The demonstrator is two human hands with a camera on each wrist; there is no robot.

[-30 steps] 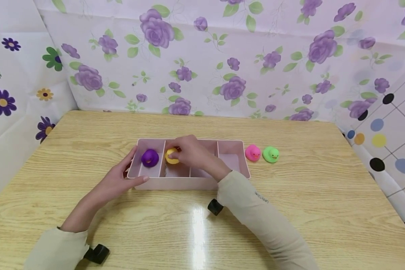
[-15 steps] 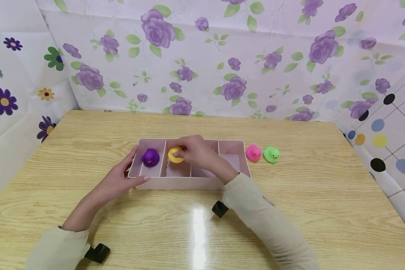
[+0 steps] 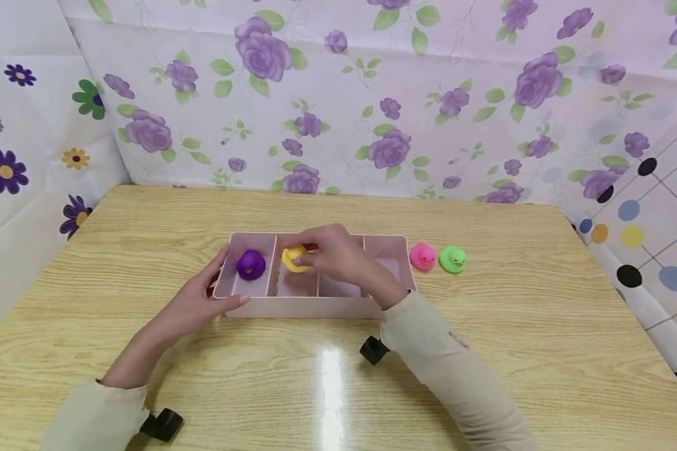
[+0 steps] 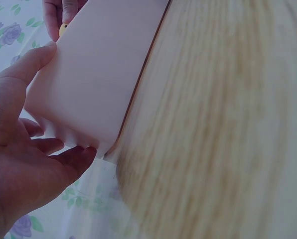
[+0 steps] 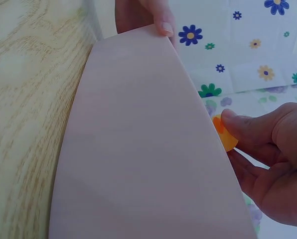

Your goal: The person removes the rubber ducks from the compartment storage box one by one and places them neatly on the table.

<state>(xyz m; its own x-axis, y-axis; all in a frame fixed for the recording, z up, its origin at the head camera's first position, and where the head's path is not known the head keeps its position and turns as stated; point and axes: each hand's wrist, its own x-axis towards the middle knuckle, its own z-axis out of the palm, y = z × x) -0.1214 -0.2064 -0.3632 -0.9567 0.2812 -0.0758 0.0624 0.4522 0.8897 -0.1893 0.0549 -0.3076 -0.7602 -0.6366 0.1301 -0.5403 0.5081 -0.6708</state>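
A long pale pink box (image 3: pixel 293 307) with dividers stands on the wooden table. My left hand (image 3: pixel 194 307) grips its left end, the thumb on the front rim and the fingers on the end wall; in the left wrist view the fingers bend round the corner. With thumb and fingers, my right hand (image 3: pixel 335 254) pinches a yellow toy duck (image 3: pixel 293 259) in the second compartment from the left, partly covering it. In the right wrist view, the duck (image 5: pixel 227 137) shows just above the box's rim. A purple toy duck (image 3: pixel 251 265) sits in the leftmost compartment.
Right of the box, a pink duck (image 3: pixel 423 256) and a green duck (image 3: pixel 453 259) stand side by side on the table (image 3: pixel 519 313). Flowered sheeting (image 3: pixel 327 113) hangs behind the table. The right forearm passes over the box's front wall.
My right hand has shifted a little to the right, and the yellow duck has moved slightly right with it inside the second compartment. The left hand stays on the box.
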